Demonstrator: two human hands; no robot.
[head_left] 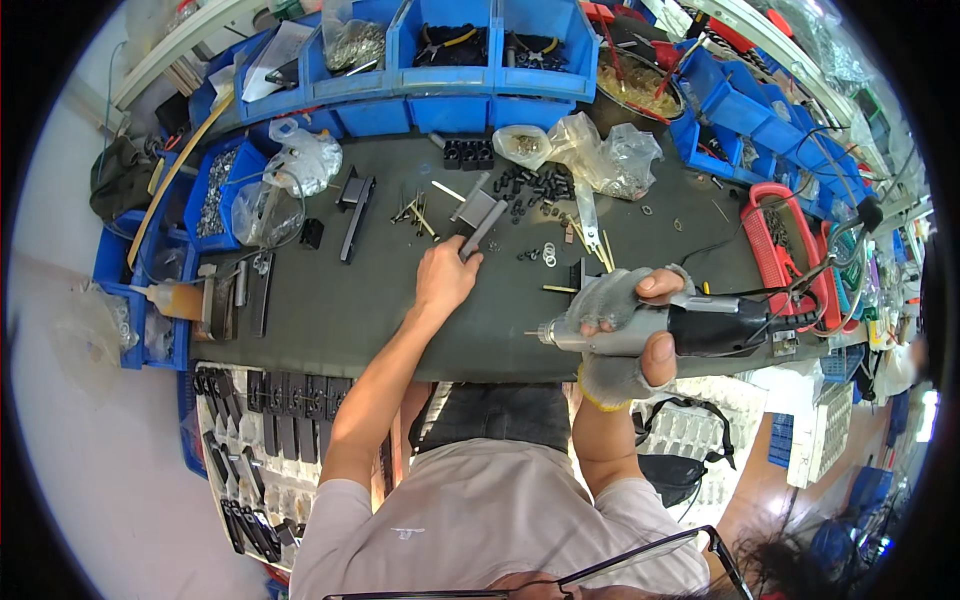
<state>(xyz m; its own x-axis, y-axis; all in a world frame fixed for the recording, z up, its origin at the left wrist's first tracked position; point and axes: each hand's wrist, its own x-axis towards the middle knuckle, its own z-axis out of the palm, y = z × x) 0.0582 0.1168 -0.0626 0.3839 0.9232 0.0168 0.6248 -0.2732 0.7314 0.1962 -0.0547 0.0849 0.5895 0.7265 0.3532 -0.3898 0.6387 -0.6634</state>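
Observation:
My bare left hand [443,278] is closed on the end of a grey T-shaped metal bracket [486,228], which it holds on the dark work mat [375,310]. In my right hand [612,298], which wears a grey fingerless glove, lies an electric screwdriver [715,328]. Its body is silver and black, and its thin bit points left, apart from the bracket. Beyond the bracket are many small black parts [550,185] in a loose pile. A few pale washers [549,254] sit between the two hands. Another dark bracket [356,215] rests to the left.
Blue bins [445,75] line the back, with pliers in some. Plastic bags [600,155] of small parts lie before them. At the right stands a red basket [775,250], near the screwdriver's cable. Below the bench, a tray [225,440] holds rows of black parts.

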